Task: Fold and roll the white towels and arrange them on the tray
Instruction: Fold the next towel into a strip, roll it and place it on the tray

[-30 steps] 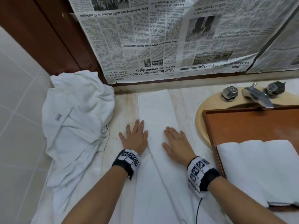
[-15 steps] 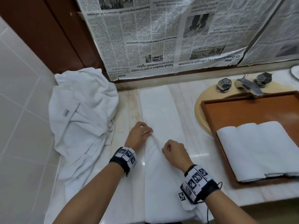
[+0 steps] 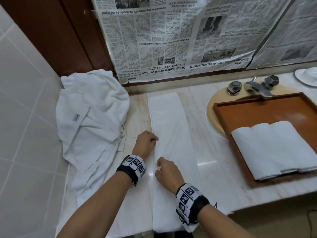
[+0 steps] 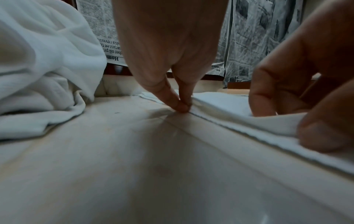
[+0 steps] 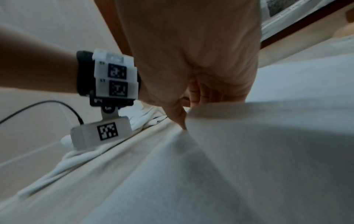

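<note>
A long white towel (image 3: 173, 145), folded into a narrow strip, is laid flat along the marble bench (image 3: 212, 170), running from the near edge to the back wall. Its left long edge is pinched by both hands. The left hand (image 3: 145, 145) is set farther along the strip, its fingers (image 4: 180, 104) closed on the hem where it meets the bench. The right hand (image 3: 167, 174) is placed nearer the body, just behind the left, with its fingers (image 5: 178, 116) curled and the towel edge gripped and lifted slightly into a ridge. To the right of the fingers, well apart, a wooden tray (image 3: 257, 110) is seen resting over the sink, and rolled towels (image 3: 277, 148) are lined up side by side in its near part. To the left of the fingers, a heap of crumpled white cloth (image 3: 89, 121) is piled against the tiled wall. Newspaper (image 3: 171, 40) is hung beyond the fingers above the bench.
</note>
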A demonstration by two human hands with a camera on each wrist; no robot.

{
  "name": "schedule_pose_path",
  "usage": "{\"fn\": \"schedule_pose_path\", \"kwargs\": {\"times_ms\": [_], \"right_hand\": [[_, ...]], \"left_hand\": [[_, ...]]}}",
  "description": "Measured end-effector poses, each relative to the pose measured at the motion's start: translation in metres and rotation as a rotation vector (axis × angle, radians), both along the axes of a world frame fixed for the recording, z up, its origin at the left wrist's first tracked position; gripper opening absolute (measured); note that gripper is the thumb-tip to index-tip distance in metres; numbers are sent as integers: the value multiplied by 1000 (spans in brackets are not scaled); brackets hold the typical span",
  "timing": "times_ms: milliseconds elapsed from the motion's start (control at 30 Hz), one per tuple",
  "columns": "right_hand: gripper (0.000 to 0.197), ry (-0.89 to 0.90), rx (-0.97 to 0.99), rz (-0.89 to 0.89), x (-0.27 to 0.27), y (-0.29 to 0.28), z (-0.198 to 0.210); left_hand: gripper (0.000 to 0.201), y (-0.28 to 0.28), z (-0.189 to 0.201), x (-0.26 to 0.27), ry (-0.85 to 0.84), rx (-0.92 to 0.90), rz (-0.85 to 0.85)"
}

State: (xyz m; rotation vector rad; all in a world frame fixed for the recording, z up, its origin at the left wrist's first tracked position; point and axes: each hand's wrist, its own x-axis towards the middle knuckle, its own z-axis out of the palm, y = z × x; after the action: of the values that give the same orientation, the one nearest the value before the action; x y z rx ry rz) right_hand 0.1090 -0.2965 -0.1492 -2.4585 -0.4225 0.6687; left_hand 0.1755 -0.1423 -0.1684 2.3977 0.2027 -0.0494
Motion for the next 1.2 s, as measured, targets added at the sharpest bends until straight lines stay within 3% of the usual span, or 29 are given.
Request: {"fn": "schedule_pose_path", "kwargs": {"times_ms": [200,367,467,567,833,933,1000,1067,1200], "right_hand": [[23,-58,-98,70,-5,4,-1],[35,-78,-149,315,-8,-17,10],[37,-210,-41,271,24,-35,10],[51,-408,-26,204,72,-42,-1],[62,-309,-297,446,131,-40,-37],[60,-309,-330,375,149,-65,-41],[59,-252,-324,217,163,-77,-36],[61,-247,-269,113,175,-75,-31],[78,-296,-205,278,183,-38,-28]], "left_hand": [[26,2,-3,-6,29,29,65],[36,-8,-7,-21,40,44,0],[44,-13,-12,-25,7,73,3],[52,-22,-10,-12,57,194,49],[54,-26,-27,3,264,376,50],[54,-17,-24,-1,314,359,107],[55,-14,-20,1,340,342,141],[57,-14,-14,11,301,306,177],[56,-24,-14,50,177,271,101]]}}
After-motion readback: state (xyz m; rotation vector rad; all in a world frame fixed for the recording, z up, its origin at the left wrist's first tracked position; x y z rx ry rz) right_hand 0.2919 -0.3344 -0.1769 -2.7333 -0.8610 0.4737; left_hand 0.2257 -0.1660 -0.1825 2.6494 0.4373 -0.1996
